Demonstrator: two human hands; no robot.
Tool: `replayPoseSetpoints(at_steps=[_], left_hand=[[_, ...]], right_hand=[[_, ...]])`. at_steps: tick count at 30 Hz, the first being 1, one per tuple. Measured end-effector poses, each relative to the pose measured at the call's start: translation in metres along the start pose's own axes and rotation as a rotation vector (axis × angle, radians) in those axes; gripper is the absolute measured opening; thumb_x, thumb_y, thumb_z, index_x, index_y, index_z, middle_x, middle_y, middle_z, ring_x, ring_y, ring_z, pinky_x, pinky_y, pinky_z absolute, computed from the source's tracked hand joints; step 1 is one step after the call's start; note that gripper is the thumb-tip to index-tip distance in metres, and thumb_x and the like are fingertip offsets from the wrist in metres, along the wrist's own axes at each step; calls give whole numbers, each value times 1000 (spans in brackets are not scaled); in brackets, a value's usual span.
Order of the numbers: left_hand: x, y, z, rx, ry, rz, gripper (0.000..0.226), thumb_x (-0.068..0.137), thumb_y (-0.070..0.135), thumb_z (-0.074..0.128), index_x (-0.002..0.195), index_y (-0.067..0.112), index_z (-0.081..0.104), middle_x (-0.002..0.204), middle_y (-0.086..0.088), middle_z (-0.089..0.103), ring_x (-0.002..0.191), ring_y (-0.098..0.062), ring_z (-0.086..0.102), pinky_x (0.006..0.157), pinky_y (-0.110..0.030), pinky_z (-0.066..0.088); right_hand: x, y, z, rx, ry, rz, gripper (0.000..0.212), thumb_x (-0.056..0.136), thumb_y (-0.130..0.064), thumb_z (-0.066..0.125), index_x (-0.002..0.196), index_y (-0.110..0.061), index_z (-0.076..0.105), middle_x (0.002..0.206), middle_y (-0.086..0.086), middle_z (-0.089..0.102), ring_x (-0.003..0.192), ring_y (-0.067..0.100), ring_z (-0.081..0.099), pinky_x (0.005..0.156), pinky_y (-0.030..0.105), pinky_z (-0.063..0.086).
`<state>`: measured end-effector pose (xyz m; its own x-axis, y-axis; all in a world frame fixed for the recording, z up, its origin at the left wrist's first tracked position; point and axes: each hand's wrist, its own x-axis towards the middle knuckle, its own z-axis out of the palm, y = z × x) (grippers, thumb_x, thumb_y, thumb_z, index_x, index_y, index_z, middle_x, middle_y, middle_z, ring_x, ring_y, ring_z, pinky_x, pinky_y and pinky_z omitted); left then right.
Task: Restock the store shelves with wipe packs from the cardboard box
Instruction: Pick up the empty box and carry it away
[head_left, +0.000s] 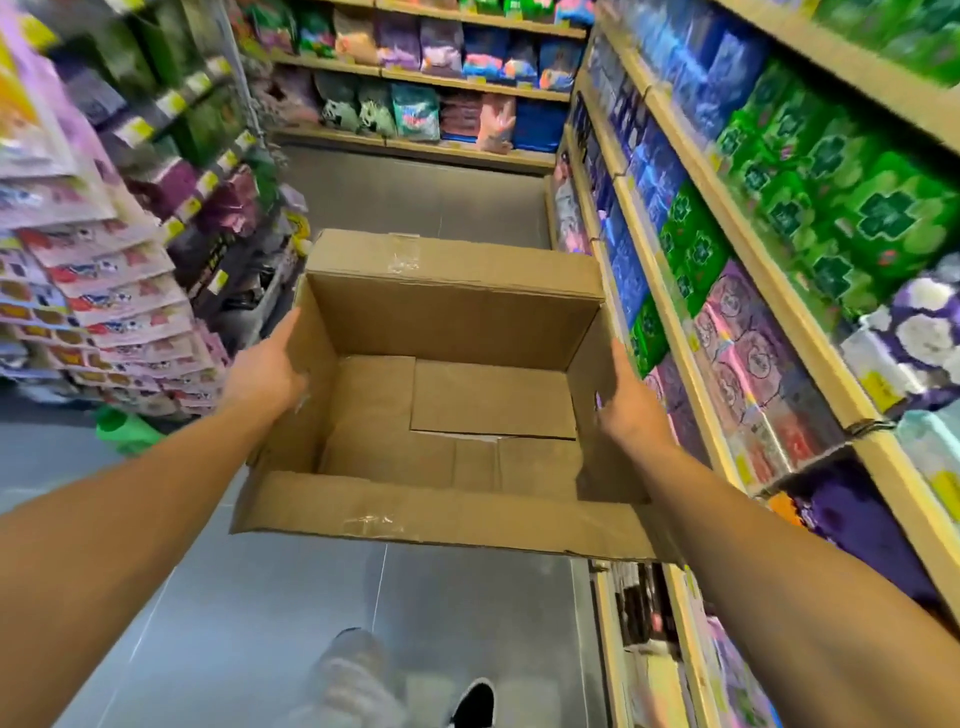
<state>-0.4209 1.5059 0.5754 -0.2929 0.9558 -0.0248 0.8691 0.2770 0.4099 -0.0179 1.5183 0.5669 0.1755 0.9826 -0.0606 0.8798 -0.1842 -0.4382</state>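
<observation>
An open brown cardboard box (447, 400) hangs in mid-air in front of me, above the aisle floor, flaps spread. Only its bare cardboard bottom shows inside; no packs are in it. My left hand (267, 371) grips the box's left wall and my right hand (631, 408) presses against its right wall, so both carry it. Wooden shelves (696, 332) on my right are packed with green, blue, purple and pink wipe packs (756, 364).
A rack of hanging packets (104, 306) fills the left side. More stocked shelves (415, 150) close off the aisle's far end. The grey floor (415, 202) runs ahead between them. A green item (124, 428) lies on the floor at left. My shoes (475, 701) show below.
</observation>
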Motion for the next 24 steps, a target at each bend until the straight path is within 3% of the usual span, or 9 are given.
replayPoseSetpoints(at_steps=[4, 8, 12, 18, 21, 24], left_hand=[[91, 7, 17, -4, -10, -60, 84, 86, 20, 59, 145, 54, 8, 122, -20, 60, 102, -43, 59, 86, -48, 49], [199, 16, 35, -33, -5, -30, 88, 85, 15, 62, 149, 45, 9, 103, -22, 66, 90, -42, 62, 76, -46, 50], [304, 29, 32, -16, 11, 9, 85, 84, 17, 64, 150, 40, 14, 106, -22, 65, 96, -42, 60, 79, -48, 51], [436, 60, 24, -25, -16, 56, 86, 85, 14, 61, 149, 43, 12, 107, -22, 65, 84, -40, 60, 66, -39, 45], [499, 84, 29, 4, -4, 71, 87, 83, 10, 62, 150, 41, 16, 109, -25, 64, 95, -44, 60, 76, -45, 49], [567, 108, 45, 31, -5, 56, 86, 84, 17, 63, 148, 45, 14, 105, -24, 64, 92, -44, 61, 75, -47, 50]], right_hand=[[91, -23, 9, -53, -13, 18, 88, 91, -7, 56, 154, -38, 4, 118, 19, 60, 105, 38, 59, 86, 41, 47], [188, -50, 28, -59, 9, 27, 88, 90, -7, 56, 154, -37, 4, 123, 20, 60, 108, 38, 58, 88, 41, 47], [279, -87, 34, -51, 40, 26, 85, 92, -11, 58, 155, -34, 6, 124, 21, 60, 107, 39, 58, 85, 37, 46], [398, -126, 38, -41, 57, 79, 84, 92, -15, 59, 154, -37, 8, 132, 19, 56, 116, 38, 55, 93, 38, 44], [461, -134, 43, -33, 45, 94, 85, 92, -13, 58, 154, -38, 5, 124, 19, 58, 106, 36, 57, 86, 37, 44], [529, -135, 50, 5, 30, 102, 83, 93, -11, 55, 154, -39, 5, 104, 12, 59, 83, 28, 52, 72, 33, 40]])
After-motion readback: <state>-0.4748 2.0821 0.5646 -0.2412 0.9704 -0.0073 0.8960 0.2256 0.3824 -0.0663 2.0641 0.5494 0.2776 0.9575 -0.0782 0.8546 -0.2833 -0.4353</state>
